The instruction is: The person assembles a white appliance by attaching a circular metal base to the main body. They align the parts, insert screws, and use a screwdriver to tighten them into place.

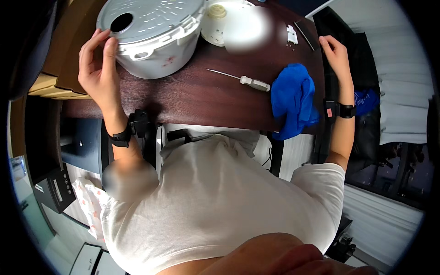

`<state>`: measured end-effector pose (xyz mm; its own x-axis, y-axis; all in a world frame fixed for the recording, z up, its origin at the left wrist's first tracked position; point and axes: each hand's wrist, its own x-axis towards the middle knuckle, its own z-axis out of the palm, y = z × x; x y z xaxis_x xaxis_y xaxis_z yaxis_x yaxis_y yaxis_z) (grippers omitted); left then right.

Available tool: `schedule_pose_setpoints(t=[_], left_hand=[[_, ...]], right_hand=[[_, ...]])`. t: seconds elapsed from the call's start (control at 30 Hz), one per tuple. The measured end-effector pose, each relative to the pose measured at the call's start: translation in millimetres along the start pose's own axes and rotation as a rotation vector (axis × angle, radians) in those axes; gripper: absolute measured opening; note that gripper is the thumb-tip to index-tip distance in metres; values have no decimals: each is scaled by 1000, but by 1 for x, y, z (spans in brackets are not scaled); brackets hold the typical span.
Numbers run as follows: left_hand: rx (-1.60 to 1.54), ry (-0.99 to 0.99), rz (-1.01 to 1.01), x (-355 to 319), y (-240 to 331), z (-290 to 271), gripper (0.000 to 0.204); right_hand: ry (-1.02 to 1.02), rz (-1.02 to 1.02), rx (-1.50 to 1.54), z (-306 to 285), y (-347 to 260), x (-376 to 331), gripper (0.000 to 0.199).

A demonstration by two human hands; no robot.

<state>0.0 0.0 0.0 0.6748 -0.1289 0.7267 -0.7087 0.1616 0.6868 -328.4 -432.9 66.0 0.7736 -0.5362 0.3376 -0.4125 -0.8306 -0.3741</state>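
Observation:
A white-grey plastic tub point(158, 58) stands at the table's back left, with a reddish smudge on its side. On top is a grey lid point(156, 18) with slots and a round dark hole. My left hand point(98, 64) is beside the tub, fingers apart and tips at the lid's left edge. Past the table's right edge, my right hand point(337, 55) is raised with loosely bent, parted fingers and nothing visible in it. Nearest to it lies a dark flat rectangular object point(307, 35). A screwdriver point(250, 82) with a grey-white handle points left, beside a crumpled blue cloth point(293, 98).
Behind the tub's right side sits a round white plastic part point(211, 30), partly covered by a blurred patch. Small bits lie near a white piece point(292, 34) on the dark brown table point(206, 107). Cardboard boxes point(57, 87) stand left; the blue cloth overhangs the front edge.

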Motion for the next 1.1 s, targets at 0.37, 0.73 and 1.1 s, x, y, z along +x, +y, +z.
schedule_pose_setpoints(t=[0.37,0.73,1.1], left_hand=[[158,-115,68,0,11,-6,17],[289,-256,68,15,34,-15,12],[278,-374,85,13,26,-20,18]], right_hand=[[-312,68,-55,81,141,6,19],[-427,-94,-162,101,148,28,21],[-358,-220,-150,97,172,35,26]])
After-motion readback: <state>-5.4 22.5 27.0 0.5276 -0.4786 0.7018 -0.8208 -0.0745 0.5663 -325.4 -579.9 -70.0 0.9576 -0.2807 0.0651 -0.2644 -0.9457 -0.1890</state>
